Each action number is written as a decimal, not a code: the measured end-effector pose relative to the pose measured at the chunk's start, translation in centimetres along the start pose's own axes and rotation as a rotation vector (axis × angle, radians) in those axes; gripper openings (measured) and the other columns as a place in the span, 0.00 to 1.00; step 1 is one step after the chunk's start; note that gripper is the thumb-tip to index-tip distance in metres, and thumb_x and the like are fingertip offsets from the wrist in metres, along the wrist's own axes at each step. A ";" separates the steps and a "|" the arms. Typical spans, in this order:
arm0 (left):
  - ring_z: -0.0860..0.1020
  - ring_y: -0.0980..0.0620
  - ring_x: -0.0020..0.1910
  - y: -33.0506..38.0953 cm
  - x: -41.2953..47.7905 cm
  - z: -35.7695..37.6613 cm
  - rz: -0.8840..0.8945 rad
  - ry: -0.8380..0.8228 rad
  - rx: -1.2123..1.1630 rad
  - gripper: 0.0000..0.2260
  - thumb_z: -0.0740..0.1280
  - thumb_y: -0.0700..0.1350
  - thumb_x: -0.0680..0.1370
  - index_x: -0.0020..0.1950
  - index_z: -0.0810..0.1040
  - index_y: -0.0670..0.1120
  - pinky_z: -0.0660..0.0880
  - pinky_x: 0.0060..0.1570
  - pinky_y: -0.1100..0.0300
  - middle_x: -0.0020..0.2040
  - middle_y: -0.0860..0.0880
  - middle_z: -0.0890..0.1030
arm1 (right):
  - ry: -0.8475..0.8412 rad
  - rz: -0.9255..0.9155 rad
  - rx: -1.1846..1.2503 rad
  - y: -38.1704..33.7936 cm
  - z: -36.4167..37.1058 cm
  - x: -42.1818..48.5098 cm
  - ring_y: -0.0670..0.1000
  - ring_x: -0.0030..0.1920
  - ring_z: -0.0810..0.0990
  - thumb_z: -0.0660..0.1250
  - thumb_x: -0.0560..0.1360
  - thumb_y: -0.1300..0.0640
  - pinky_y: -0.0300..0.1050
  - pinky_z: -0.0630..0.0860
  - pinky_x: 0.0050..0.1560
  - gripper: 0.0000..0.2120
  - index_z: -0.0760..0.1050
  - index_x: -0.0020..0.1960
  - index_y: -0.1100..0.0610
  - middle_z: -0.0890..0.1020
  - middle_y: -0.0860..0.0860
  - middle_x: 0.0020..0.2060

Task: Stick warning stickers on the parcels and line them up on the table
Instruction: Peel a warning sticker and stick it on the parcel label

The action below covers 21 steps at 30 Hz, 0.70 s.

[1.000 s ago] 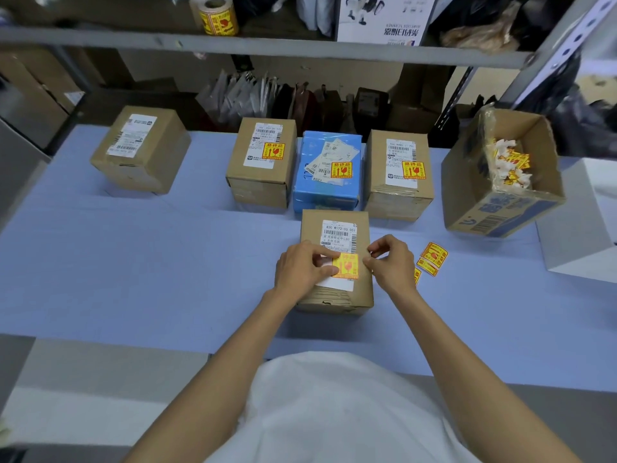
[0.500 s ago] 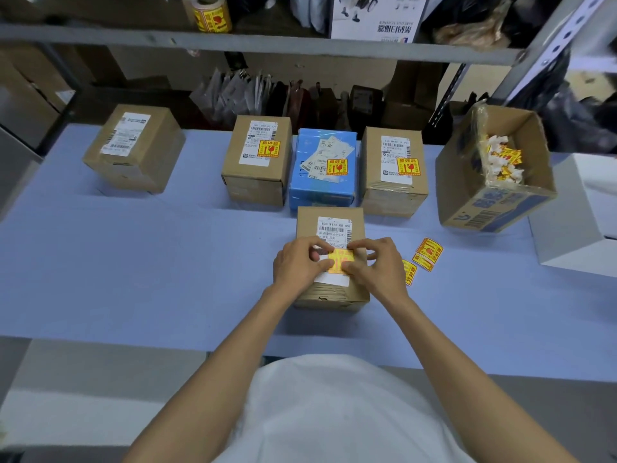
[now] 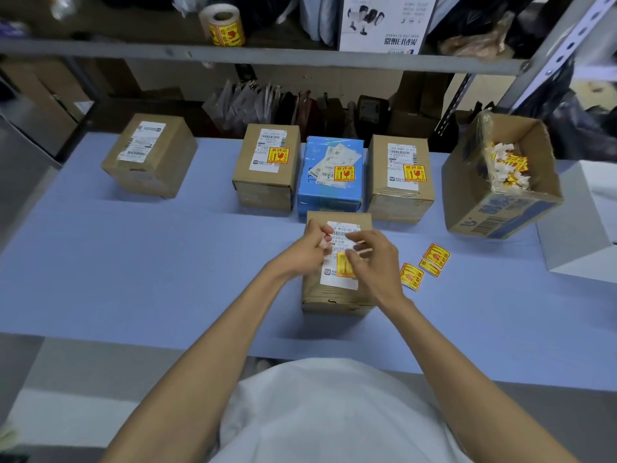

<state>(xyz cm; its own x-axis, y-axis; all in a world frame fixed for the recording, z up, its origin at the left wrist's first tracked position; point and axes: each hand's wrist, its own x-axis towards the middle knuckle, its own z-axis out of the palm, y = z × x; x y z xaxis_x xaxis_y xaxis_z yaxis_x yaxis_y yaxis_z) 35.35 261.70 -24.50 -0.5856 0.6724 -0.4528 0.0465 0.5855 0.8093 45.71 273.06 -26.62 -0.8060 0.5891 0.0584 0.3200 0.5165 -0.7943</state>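
Sticker smoothing on the front parcel
Press sticker (image 3: pixel 341 264) flat onto parcel (image 3: pixel 334 299), just before the lined-up row (image 3: pixel 267 168) on the table (image 3: pixel 167 262), rubbing outward; steady with curled left hand (image 3: pixel 309 250), grasp impossible to tell; drop pale strip (image 3: pixel 365 252) pinched in right hand (image 3: pixel 374 262) first.

Table (image 3: pixel 133 262): smooth matt blue top. Near parcel (image 3: pixel 337 300): matt brown cardboard, white paper label (image 3: pixel 339 283). Blue parcel (image 3: pixel 329 197), near far edge: glossy plastic wrap. Loose stickers (image 3: pixel 435 255): sheeny yellow paper. Backing scrap (image 3: pixel 364 251): thin white paper. Shelf rail (image 3: pixel 133 51): grey metal.
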 end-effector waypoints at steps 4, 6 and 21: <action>0.81 0.53 0.45 1.6 -0.1 -0.4 0.034 0.152 -0.272 0.09 0.62 0.36 0.80 0.60 0.70 0.40 0.79 0.38 0.67 0.52 0.45 0.79 | -0.025 -0.089 0.147 -1.9 -0.2 0.7 0.42 0.43 0.81 0.72 0.73 0.61 0.31 0.76 0.41 0.12 0.79 0.56 0.57 0.82 0.49 0.47; 0.83 0.53 0.39 2.0 -0.1 -0.5 0.058 0.209 -0.324 0.07 0.64 0.36 0.79 0.56 0.75 0.39 0.79 0.35 0.67 0.47 0.43 0.82 | -0.020 -0.108 0.160 -2.1 -0.5 0.9 0.42 0.42 0.81 0.72 0.72 0.62 0.30 0.75 0.41 0.11 0.81 0.54 0.58 0.83 0.51 0.45; 0.84 0.52 0.41 3.6 0.3 0.1 0.184 0.289 -0.309 0.06 0.72 0.41 0.74 0.51 0.82 0.42 0.81 0.43 0.62 0.43 0.45 0.85 | 0.101 -0.115 0.169 -2.2 -2.9 1.8 0.44 0.39 0.81 0.72 0.73 0.60 0.31 0.76 0.40 0.04 0.84 0.47 0.58 0.84 0.49 0.39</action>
<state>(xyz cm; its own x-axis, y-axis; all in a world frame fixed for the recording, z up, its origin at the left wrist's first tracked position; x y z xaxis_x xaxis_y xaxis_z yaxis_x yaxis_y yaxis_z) 35.43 264.03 -21.71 -0.7936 0.5733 -0.2037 -0.0471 0.2759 0.9600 45.02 274.80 -23.04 -0.7758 0.5957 0.2080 0.1337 0.4773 -0.8685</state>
